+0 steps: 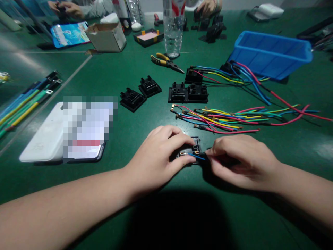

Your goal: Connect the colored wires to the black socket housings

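A small black plastic socket housing [199,142] lies on the green table in front of me. My left hand [161,149] grips it, forefinger along the far side and thumb at the near side. Within the housing are brass terminals [197,152] and a short stretch of blue wire [196,156]. At its right edge my right hand [234,159] is closed, thumb and forefinger pinching a black wire [205,156] whose brass end reaches into the housing. My fingers hide most of that wire. Just beyond the hands lies a bundle of coloured wires [221,118] with brass terminals.
More black housings [177,93] stand behind the wires, near pliers [166,62] and a water bottle [173,31]. A blue bin [267,55] is at back right. Two phones [44,135] and thick cables [28,100] lie left. Other people's hands [69,9] show at the back.
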Available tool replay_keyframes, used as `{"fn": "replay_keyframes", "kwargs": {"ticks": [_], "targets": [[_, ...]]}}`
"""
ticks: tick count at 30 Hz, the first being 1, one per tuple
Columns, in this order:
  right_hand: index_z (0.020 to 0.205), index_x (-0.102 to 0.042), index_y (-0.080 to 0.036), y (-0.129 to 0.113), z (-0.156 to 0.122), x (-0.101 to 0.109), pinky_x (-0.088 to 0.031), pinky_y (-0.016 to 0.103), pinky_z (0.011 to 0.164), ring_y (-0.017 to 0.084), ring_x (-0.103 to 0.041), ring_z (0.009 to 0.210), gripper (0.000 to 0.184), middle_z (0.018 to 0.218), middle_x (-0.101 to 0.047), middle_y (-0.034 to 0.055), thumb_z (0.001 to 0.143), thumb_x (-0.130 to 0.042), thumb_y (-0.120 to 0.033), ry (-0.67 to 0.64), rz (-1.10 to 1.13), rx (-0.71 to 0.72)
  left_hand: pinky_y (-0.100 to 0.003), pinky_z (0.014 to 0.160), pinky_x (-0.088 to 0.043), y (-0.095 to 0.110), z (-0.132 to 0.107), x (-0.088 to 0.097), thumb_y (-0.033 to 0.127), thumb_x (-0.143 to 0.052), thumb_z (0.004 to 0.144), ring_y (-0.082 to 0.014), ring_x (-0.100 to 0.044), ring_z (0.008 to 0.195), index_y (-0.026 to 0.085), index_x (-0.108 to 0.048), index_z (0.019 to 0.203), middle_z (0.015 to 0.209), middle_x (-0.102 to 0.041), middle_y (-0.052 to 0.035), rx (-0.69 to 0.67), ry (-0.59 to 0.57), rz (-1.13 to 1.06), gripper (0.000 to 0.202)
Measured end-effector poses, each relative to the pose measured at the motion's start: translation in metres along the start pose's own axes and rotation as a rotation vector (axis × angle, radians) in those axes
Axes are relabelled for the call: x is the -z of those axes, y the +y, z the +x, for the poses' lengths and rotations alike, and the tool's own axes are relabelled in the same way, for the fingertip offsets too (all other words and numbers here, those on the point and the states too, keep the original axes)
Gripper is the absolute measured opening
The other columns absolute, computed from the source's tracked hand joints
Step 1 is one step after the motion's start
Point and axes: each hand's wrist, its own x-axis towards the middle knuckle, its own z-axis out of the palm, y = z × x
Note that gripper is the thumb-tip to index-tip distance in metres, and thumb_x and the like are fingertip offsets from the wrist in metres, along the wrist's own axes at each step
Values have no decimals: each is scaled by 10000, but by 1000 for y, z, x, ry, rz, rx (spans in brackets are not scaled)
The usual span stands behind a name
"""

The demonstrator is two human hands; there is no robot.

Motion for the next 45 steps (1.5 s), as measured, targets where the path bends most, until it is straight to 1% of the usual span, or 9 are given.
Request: {"fn": "replay_keyframes", "kwargs": {"ticks": [3, 7, 12, 17, 23, 33, 38, 42, 45], "targets": [[779, -516, -203, 1, -1, 0, -353, 239, 489, 99, -467, 517, 126, 613, -542, -22, 833, -525, -89, 1, 12, 22, -399, 907, -426, 1, -1, 0, 347, -639, 893, -228, -545, 1044, 247, -646, 1091, 1083, -608, -52, 18, -6, -2, 223], [769, -511, -209, 1, -2, 1, -355, 245, 504, 102, -461, 528, 148, 619, -537, -18, 837, -514, -78, -30, 3, -10, -415, 898, -424, 2, -1, 0, 340, -627, 900, -239, -536, 1047, 242, -643, 1107, 1094, -593, -58, 25, -13, -3, 230], [763, -517, -202, 0, -1, 0, -355, 237, 498, 97, -469, 524, 140, 611, -538, -20, 830, -518, -79, -19, 23, -25, -423, 898, -422, 1, 0, -2, 324, -632, 896, -245, -534, 1048, 231, -646, 1106, 1094, -584, -61, 23, -11, -15, 230], [740, -512, -203, 1, 0, 1, -343, 230, 484, 91, -456, 502, 144, 596, -538, -21, 824, -511, -85, -34, 48, -31, -429, 901, -417, 1, -1, -1, 330, -642, 890, -250, -539, 1053, 230, -656, 1111, 1089, -589, -65, 28, -11, -27, 243], [727, -518, -196, 0, 1, 2, -327, 223, 482, 81, -445, 492, 146, 590, -535, -27, 838, -520, -102, -54, 64, -36, -431, 896, -416, -1, -1, 0, 331, -663, 878, -251, -553, 1047, 237, -675, 1113, 1086, -599, -65, 11, 4, -27, 254], [745, -539, -194, -3, 1, 4, -311, 212, 471, 71, -436, 471, 127, 568, -516, -42, 833, -530, -103, -39, 33, -42, -420, 890, -422, 0, -1, -1, 316, -690, 859, -245, -567, 1030, 221, -696, 1100, 1061, -615, -70, -6, 14, -49, 260], [760, -552, -186, -3, 3, 4, -289, 224, 466, 70, -410, 459, 108, 546, -475, -60, 831, -535, -106, -58, 30, -57, -418, 891, -424, -1, -1, -1, 311, -692, 857, -243, -569, 1023, 217, -701, 1096, 1052, -620, -68, -12, 18, -53, 257], [766, -555, -191, -2, 2, 4, -303, 227, 483, 76, -426, 478, 112, 560, -495, -52, 836, -528, -108, -70, 32, -60, -418, 892, -425, -1, -1, -2, 318, -695, 854, -243, -570, 1022, 218, -704, 1091, 1052, -623, -67, -18, 24, -50, 257], [746, -550, -199, -1, 1, 3, -315, 246, 503, 95, -451, 512, 145, 592, -540, -26, 850, -508, -107, -91, 25, -21, -415, 893, -427, -2, -1, -2, 317, -693, 856, -240, -571, 1025, 219, -704, 1092, 1054, -624, -65, -24, 29, -50, 256]]}}
